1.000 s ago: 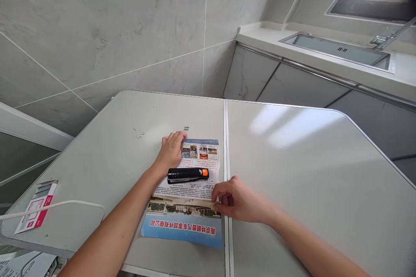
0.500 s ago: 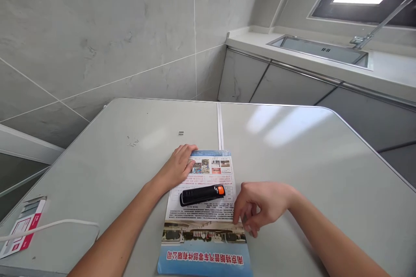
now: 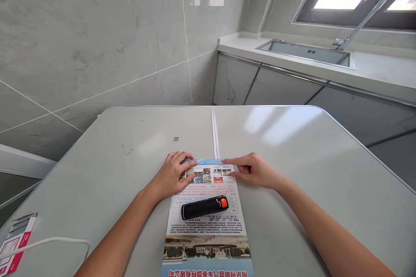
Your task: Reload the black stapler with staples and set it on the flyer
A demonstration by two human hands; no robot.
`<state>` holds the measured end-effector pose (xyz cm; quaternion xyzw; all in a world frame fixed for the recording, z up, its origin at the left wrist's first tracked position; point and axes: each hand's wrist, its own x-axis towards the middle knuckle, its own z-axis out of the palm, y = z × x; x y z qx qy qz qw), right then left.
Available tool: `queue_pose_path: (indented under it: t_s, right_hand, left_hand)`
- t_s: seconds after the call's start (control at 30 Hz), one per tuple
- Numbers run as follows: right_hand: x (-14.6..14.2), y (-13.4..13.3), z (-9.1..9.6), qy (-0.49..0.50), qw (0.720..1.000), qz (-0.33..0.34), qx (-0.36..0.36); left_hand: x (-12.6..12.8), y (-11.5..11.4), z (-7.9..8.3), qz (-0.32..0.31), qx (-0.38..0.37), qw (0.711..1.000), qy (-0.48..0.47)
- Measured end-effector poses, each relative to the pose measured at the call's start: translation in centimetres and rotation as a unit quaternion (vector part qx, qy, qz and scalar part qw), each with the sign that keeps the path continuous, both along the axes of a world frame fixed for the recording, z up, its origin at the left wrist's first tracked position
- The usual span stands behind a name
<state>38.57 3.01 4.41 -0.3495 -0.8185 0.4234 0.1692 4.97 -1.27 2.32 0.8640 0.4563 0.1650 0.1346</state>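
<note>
A printed flyer (image 3: pixel 208 229) lies flat on the grey table (image 3: pixel 292 169), its blue top edge pointing away from me. A black stapler (image 3: pixel 204 207) with an orange end rests across the flyer's middle. My left hand (image 3: pixel 172 174) lies flat on the flyer's far left corner, fingers stretched out. My right hand (image 3: pixel 251 169) rests at the far right corner, its forefinger pointing left along the top edge and the other fingers curled under. Neither hand holds anything.
A small staple-like metal piece (image 3: pixel 176 139) lies on the table beyond the flyer. A red and white card (image 3: pixel 14 242) and a white cable (image 3: pixel 48 242) sit at the table's left front edge. A counter with sink (image 3: pixel 305 52) and tap (image 3: pixel 367 13) runs along the back right.
My right hand has moved from the flyer's right side up to its far right corner. The left hand stays on the far left corner. The view has shifted forward.
</note>
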Motion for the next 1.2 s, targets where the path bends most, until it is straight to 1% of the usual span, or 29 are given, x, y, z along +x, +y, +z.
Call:
queue_pose_path:
  t_s: [0.1, 0.13, 0.23, 0.3, 0.33, 0.37, 0.4, 0.47, 0.53, 0.57, 0.6, 0.63, 0.77, 0.87, 1.0, 1.07, 1.2]
  right_hand:
    - [-0.1, 0.0, -0.6, -0.054, 0.994, 0.087, 0.043]
    - [0.0, 0.0, -0.7, -0.072, 0.99, 0.106, 0.057]
    - [0.1, -0.1, -0.8, -0.101, 0.984, 0.121, 0.083]
    - [0.2, -0.1, -0.8, -0.093, 0.985, 0.125, 0.077]
    - [0.1, -0.1, -0.9, -0.084, 0.986, 0.122, 0.072]
    - [0.1, 0.0, -1.0, -0.076, 0.989, 0.104, 0.068]
    - [0.0, 0.0, -1.1, -0.069, 0.993, 0.07, 0.067]
    - [-0.3, 0.1, -1.3, -0.064, 0.995, -0.038, 0.072]
    - [-0.5, 0.2, -1.6, -0.068, 0.984, -0.143, 0.077]
    - [-0.7, 0.3, -1.6, -0.072, 0.98, -0.172, 0.074]
    - [-0.8, 0.3, -1.6, -0.078, 0.978, -0.182, 0.066]
    - [-0.9, 0.3, -1.6, -0.085, 0.978, -0.181, 0.055]
    - [-1.2, 0.0, -1.0, -0.12, 0.984, -0.132, 0.001]
    - [-1.3, -0.2, -0.6, -0.121, 0.987, -0.104, -0.027]
    - [-1.3, -0.3, -0.6, -0.123, 0.986, -0.076, -0.078]
    - [-1.1, -0.3, -0.7, -0.126, 0.985, -0.08, -0.081]
    - [-0.6, 0.0, -0.6, -0.142, 0.983, -0.098, -0.065]
  left_hand:
    - [0.0, 0.0, 0.1, -0.005, -0.007, 1.0, 0.003]
    - [0.0, 0.0, 0.2, -0.007, -0.01, 1.0, 0.004]
    - [0.0, 0.0, 0.3, -0.009, -0.019, 1.0, -0.004]
    - [0.1, -0.1, 0.3, -0.009, -0.026, 0.999, -0.017]
    - [0.1, -0.1, 0.2, -0.011, -0.032, 0.999, -0.026]
    - [0.2, -0.1, 0.1, -0.011, -0.041, 0.998, -0.037]
    - [0.2, -0.2, 0.0, -0.009, -0.053, 0.997, -0.051]
    - [0.3, -0.2, -0.2, 0.004, -0.081, 0.993, -0.083]
    - [0.3, -0.1, -0.3, 0.016, -0.102, 0.989, -0.108]
    - [0.3, 0.0, -0.3, 0.017, -0.107, 0.988, -0.112]
    - [0.2, 0.1, -0.3, 0.015, -0.108, 0.987, -0.114]
    - [0.2, 0.1, -0.3, 0.014, -0.106, 0.988, -0.115]
    - [0.2, 0.3, -0.1, 0.027, -0.099, 0.985, -0.137]
    - [0.3, 0.3, -0.2, 0.031, -0.103, 0.982, -0.157]
    - [0.5, 0.3, -0.4, 0.023, -0.08, 0.986, -0.141]
    - [0.4, 0.2, -0.5, 0.02, -0.073, 0.989, -0.124]
    - [0.2, 0.0, -0.3, 0.009, -0.055, 0.994, -0.091]
